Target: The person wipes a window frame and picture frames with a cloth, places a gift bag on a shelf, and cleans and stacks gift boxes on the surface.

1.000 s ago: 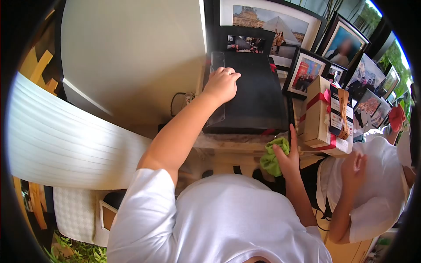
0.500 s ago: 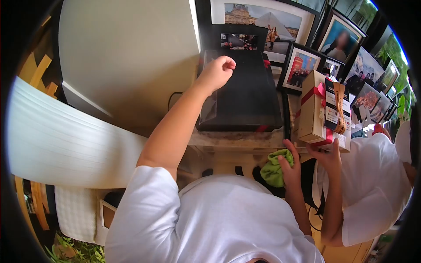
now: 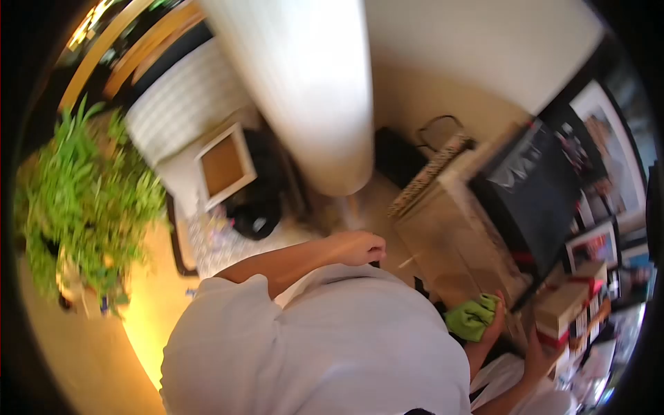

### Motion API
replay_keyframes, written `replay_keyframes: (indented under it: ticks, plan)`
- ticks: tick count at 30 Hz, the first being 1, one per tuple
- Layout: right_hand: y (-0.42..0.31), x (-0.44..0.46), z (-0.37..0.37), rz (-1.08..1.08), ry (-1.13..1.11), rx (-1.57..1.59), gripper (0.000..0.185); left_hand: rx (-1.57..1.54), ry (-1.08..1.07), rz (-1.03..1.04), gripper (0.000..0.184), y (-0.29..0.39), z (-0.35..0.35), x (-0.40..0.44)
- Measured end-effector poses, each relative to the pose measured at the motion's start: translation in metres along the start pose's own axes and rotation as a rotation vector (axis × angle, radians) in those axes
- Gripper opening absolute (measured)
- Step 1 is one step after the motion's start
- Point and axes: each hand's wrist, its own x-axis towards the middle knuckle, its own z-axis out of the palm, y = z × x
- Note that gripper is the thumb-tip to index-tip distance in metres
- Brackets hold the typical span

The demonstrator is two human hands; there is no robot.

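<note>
My left hand (image 3: 361,247) is curled in front of my body, above the floor; whether anything is inside its fingers is hidden. At the lower right my right hand (image 3: 492,330) grips a crumpled green cloth (image 3: 472,318), beside the edge of a wooden table (image 3: 443,242). On that table lies a flat black box (image 3: 536,197) with a clear plastic piece (image 3: 515,162) on it. A cardboard box with red ribbon (image 3: 564,304) stands to the right, close to a co-worker's hand (image 3: 543,353).
Framed photos (image 3: 593,245) stand along the right. A large white lamp shade (image 3: 311,90) hangs at the top centre. Leafy plants (image 3: 97,207) fill the left, near a chair with a white-framed board (image 3: 227,166) and a dark bag (image 3: 257,214).
The view has swung left, bringing the plants and chair in. My left hand has left the black box and come back near my body. My right hand still holds the green cloth.
</note>
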Motion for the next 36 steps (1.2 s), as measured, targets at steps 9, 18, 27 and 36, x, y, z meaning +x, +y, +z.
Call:
replay_keyframes:
  ticks: [9, 18, 27, 36]
  plan:
    - [-0.008, 0.010, 0.077, 0.083, -0.189, -0.060, 0.041, -0.036, 0.323, 0.145, 0.032, -0.055, 0.030, -0.056]
    - [0.051, -0.003, 0.161, 0.283, -0.513, 0.058, 0.039, 0.753, 1.256, -0.482, 0.038, -0.208, -0.107, -0.182]
    - [0.097, -0.084, 0.211, 0.387, -0.316, 0.154, 0.032, 0.811, 0.814, -0.598, 0.035, -0.258, -0.129, -0.236]
    - [0.101, -0.085, 0.177, 0.363, -0.255, 0.217, 0.024, 1.018, 1.076, -0.415, 0.021, -0.256, -0.159, -0.245]
